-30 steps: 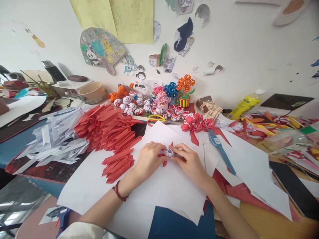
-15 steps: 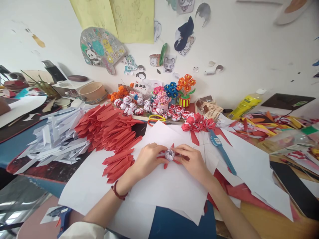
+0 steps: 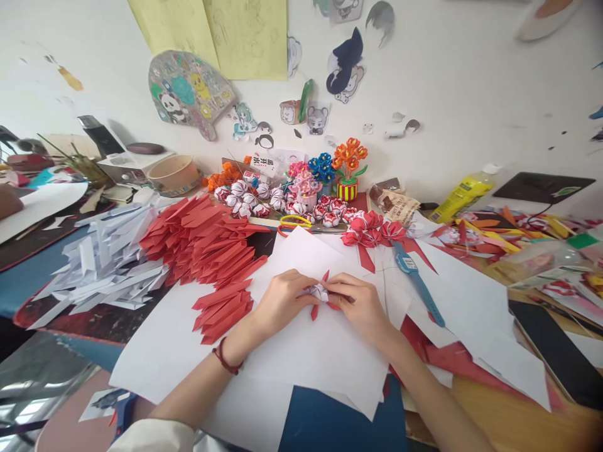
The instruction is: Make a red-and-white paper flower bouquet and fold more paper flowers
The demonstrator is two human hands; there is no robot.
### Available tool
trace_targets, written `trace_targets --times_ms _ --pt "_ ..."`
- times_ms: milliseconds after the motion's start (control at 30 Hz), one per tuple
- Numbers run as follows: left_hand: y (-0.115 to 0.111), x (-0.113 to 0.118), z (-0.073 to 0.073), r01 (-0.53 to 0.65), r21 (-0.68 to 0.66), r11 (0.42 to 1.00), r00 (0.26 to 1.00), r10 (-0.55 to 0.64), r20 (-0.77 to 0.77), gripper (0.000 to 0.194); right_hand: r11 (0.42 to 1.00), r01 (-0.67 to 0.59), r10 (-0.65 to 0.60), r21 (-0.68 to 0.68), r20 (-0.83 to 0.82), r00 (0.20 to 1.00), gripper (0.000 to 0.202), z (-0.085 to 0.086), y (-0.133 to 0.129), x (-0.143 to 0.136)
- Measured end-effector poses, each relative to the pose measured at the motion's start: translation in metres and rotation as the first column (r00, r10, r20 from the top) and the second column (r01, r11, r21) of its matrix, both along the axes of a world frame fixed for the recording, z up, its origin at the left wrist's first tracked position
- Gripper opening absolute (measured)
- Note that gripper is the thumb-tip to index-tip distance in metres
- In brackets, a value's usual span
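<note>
Between my two hands is a small folded paper flower [image 3: 320,291] with a white middle and red pointed petals sticking out. My left hand [image 3: 281,298] pinches its left side, thumb below and fingers above. On the opposite side, the fingertips of my right hand [image 3: 358,304] are closed on it and partly cover the white middle. Under both hands lie white paper sheets [image 3: 301,364]. A small stack of folded red paper strips [image 3: 225,312] is left of my left hand, below a bigger red pile [image 3: 193,235].
White folded strips [image 3: 113,263] are heaped at the left. Finished paper balls [image 3: 331,218] and red ones [image 3: 370,230] line the back, near an orange flower pot [image 3: 347,190]. To the right are a blue watch [image 3: 414,270], a yellow bottle [image 3: 464,193] and a black phone [image 3: 551,345].
The white middle, which faced up as a round swirl, now looks tilted and more covered by my fingers. My hands stay in nearly the same place.
</note>
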State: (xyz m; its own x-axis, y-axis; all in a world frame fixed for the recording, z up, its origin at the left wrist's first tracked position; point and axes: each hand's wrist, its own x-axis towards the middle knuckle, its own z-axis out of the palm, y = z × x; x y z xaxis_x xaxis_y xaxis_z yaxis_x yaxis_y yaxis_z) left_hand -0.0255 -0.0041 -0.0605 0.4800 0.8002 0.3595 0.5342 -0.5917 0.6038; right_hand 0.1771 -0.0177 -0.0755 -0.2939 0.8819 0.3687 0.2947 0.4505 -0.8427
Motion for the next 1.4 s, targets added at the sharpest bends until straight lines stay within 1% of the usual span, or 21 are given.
trace_targets --times_ms 67,133,200,300,433,500,567,633,700,733,800,867,933,1033,1133,1233,1400 --pt "0.000 0.000 -0.001 -0.014 0.006 1.000 1.000 0.015 -0.025 0.030 1.000 -0.001 0.001 0.006 0.009 1.000 0.026 0.002 0.000 0.001" --pt "0.001 0.000 -0.001 -0.002 0.012 1.000 0.997 0.002 -0.072 0.039 1.000 0.013 -0.013 -0.003 0.027 1.000 0.023 0.003 0.001 0.002" --pt "0.003 0.001 0.000 0.049 0.020 0.999 0.992 -0.046 -0.114 0.044 0.999 0.036 -0.035 -0.020 0.044 0.998 0.020 0.005 0.002 0.002" --pt "0.007 0.001 0.001 0.125 0.022 0.992 0.983 -0.121 -0.136 0.045 0.996 0.060 -0.057 -0.066 0.043 0.997 0.016 0.007 0.002 0.004" --pt "0.006 0.001 0.003 0.166 0.027 0.986 0.981 -0.162 -0.109 0.036 0.986 0.090 -0.081 -0.141 0.068 0.994 0.013 0.009 0.004 0.010" --pt "0.005 0.000 0.005 0.179 0.034 0.983 0.980 -0.175 -0.096 0.032 0.984 0.129 -0.118 -0.120 0.090 0.989 0.016 0.010 0.007 0.014" --pt "0.002 0.000 0.006 0.200 0.033 0.979 0.976 -0.197 -0.093 0.030 0.985 0.158 -0.151 -0.067 0.107 0.983 0.021 0.008 0.011 0.017" --pt "0.000 0.001 0.009 0.221 0.022 0.975 0.971 -0.218 -0.095 0.031 0.990 0.132 -0.125 -0.042 0.137 0.983 0.024 0.006 0.014 0.018" --pt "-0.002 0.002 0.012 0.234 0.006 0.972 0.967 -0.232 -0.108 0.034 0.994 0.084 -0.072 -0.070 0.165 0.984 0.027 0.003 0.016 0.017" --pt "-0.004 0.003 0.014 0.235 0.003 0.972 0.965 -0.233 -0.122 0.037 0.993 0.077 -0.061 -0.089 0.164 0.985 0.026 0.002 0.017 0.016" --pt "-0.007 0.006 0.019 0.231 0.005 0.973 0.960 -0.227 -0.167 0.041 0.988 0.097 -0.080 -0.119 0.141 0.987 0.020 0.000 0.016 0.015" --pt "-0.010 0.010 0.022 0.228 0.018 0.974 0.950 -0.218 -0.222 0.041 0.983 0.128 -0.111 -0.133 0.123 0.986 0.011 0.001 0.015 0.014" --pt "-0.012 0.014 0.024 0.226 0.028 0.974 0.938 -0.209 -0.277 0.041 0.981 0.132 -0.115 -0.143 0.118 0.986 0.005 0.002 0.014 0.013" --pt "-0.013 0.020 0.022 0.213 0.068 0.975 0.919 -0.177 -0.352 0.038 0.981 0.122 -0.107 -0.150 0.104 0.989 0.006 0.002 0.014 0.012" --pt "-0.013 0.021 0.018 0.219 0.133 0.967 0.906 -0.150 -0.395 0.031 0.985 0.109 -0.097 -0.137 0.093 0.991 0.015 0.001 0.014 0.012" --pt "-0.011 0.020 0.015 0.238 0.163 0.957 0.911 -0.162 -0.378 0.026 0.988 0.095 -0.084 -0.124 0.085 0.993 0.016 0.000 0.015 0.013" --pt "-0.011 0.017 0.015 0.269 0.126 0.955 0.922 -0.218 -0.320 0.021 0.983 0.107 -0.100 -0.147 0.052 0.994 0.009 -0.001 0.014 0.015"
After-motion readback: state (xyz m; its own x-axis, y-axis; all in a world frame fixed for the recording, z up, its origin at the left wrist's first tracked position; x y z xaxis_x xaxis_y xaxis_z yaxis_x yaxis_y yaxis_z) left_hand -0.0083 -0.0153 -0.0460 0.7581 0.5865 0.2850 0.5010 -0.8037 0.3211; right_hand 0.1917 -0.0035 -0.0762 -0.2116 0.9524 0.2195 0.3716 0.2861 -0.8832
